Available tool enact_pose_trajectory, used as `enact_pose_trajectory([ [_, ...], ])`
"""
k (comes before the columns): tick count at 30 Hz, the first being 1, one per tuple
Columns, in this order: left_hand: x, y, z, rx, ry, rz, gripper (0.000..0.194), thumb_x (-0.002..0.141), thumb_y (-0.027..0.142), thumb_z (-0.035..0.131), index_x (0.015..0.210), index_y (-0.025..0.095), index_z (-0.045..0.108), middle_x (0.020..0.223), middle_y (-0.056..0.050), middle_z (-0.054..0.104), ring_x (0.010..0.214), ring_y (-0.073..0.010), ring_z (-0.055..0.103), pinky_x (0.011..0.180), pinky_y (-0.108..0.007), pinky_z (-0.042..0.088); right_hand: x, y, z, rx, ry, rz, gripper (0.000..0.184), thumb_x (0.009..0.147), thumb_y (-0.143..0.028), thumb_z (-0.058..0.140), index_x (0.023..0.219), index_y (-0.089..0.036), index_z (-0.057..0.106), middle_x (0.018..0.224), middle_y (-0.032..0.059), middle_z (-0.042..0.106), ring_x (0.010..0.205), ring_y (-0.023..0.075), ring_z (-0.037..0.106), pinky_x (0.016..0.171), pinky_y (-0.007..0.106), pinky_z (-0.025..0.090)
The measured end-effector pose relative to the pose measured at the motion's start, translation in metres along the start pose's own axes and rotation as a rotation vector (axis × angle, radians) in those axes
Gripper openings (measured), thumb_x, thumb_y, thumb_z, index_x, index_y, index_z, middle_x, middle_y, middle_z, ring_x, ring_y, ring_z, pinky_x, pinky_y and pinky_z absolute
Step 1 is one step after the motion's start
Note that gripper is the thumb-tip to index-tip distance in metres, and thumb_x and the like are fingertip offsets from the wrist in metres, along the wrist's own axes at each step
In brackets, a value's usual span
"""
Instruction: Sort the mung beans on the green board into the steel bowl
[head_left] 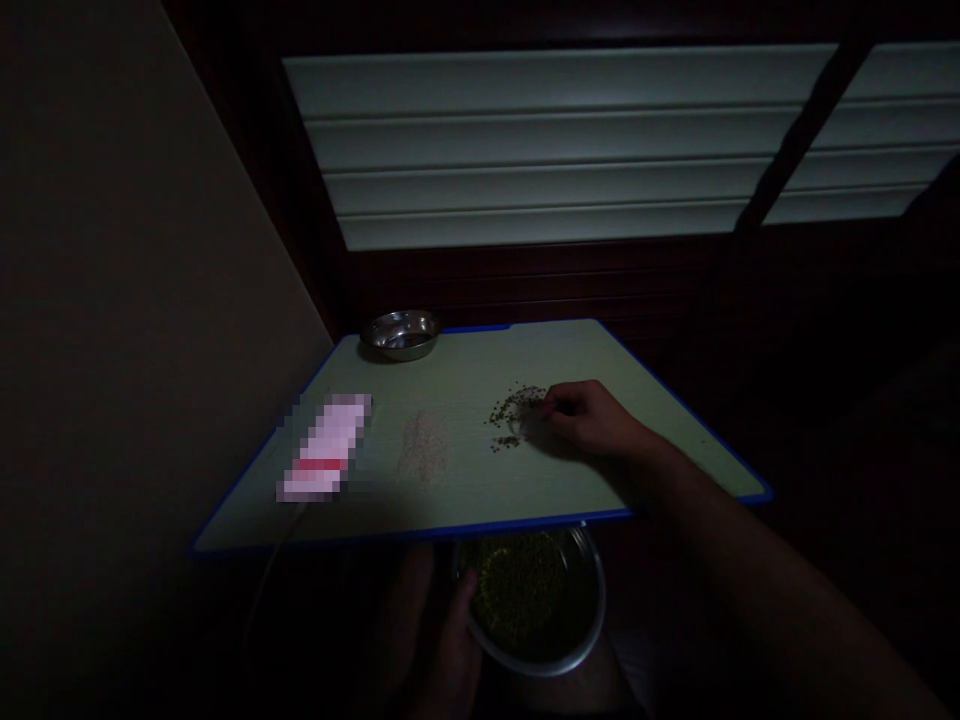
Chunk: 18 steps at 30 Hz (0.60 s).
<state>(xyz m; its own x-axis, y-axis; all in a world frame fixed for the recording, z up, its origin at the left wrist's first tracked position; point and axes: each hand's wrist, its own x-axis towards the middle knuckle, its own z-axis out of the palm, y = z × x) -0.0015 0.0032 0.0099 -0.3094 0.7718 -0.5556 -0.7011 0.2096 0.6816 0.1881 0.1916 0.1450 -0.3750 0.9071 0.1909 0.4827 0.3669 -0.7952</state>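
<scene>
Blue edging runs around a pale green tabletop (637,475), and the room is pretty dim, so bear with the fuzzy bits. The person's right hand (592,418) is over on the right half of it, fingertips pointing left at a loose scatter of dark grains (517,402). Thumb and index finger look close together, but can't honestly tell whether that grip is clamped on anything. There's a blurry pale patch just by the fingertips, too smeared to name.

Left hand (459,645) is down below the near edge, at the left side of a big metal bowl (559,668). That grip looks clamped on the bowl, thumb at the rim, though the other fingers are lost in the dark. Inside the bowl sits a heap of small green beans (517,590), and its far side is tucked up against or under the tabletop edge, can't say which.

Left of the dark grains, well apart from them, is a thin spread of pale grains (425,445). Further left there's a blurred-out pink and white rectangle (326,450) with a cable (266,580) hanging off the near edge. A small metal bowl (409,352) stands at the far left corner, near the slatted panel (555,150).
</scene>
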Motion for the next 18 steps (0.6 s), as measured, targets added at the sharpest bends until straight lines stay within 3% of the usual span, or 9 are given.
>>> enact_pose_trajectory([
  [4,0.008,-0.006,-0.002,0.008,0.006,-0.074,0.051,0.087,0.027,0.063,0.137,0.028,0.067,0.114,-0.007,0.081,0.124,-0.0307,0.067,0.119,-0.049,0.038,0.001,0.005,-0.006,-0.026,-0.001,0.024,0.005,0.069,-0.021,0.061,0.066,-0.017,0.064,0.065,0.0012,0.060,0.066,0.0153,0.052,0.065,0.030,0.040],
  [11,-0.011,0.014,0.012,0.019,-0.035,0.127,0.069,0.081,0.018,0.067,0.147,0.032,0.056,0.129,-0.002,0.076,0.133,-0.0281,0.061,0.121,-0.043,0.036,0.000,0.008,-0.006,0.055,-0.084,0.082,0.012,0.067,-0.029,0.061,0.065,-0.017,0.060,0.062,-0.0002,0.055,0.060,0.0130,0.047,0.059,0.028,0.037],
  [14,-0.015,0.018,0.013,0.039,-0.061,0.139,0.069,0.080,0.017,0.069,0.146,0.034,0.058,0.128,-0.002,0.076,0.131,-0.0272,0.062,0.120,-0.041,0.037,0.000,0.007,-0.005,0.062,-0.080,0.086,0.011,0.067,-0.028,0.061,0.064,-0.017,0.060,0.061,-0.0012,0.053,0.060,0.0122,0.046,0.059,0.028,0.037],
  [18,-0.006,0.007,0.005,-0.015,-0.021,0.071,0.065,0.082,0.022,0.068,0.145,0.034,0.059,0.127,-0.001,0.077,0.132,-0.0266,0.061,0.120,-0.042,0.036,-0.001,0.007,-0.005,0.033,-0.087,0.072,0.010,0.067,-0.027,0.062,0.064,-0.017,0.061,0.062,-0.0007,0.055,0.061,0.0130,0.047,0.060,0.029,0.038],
])
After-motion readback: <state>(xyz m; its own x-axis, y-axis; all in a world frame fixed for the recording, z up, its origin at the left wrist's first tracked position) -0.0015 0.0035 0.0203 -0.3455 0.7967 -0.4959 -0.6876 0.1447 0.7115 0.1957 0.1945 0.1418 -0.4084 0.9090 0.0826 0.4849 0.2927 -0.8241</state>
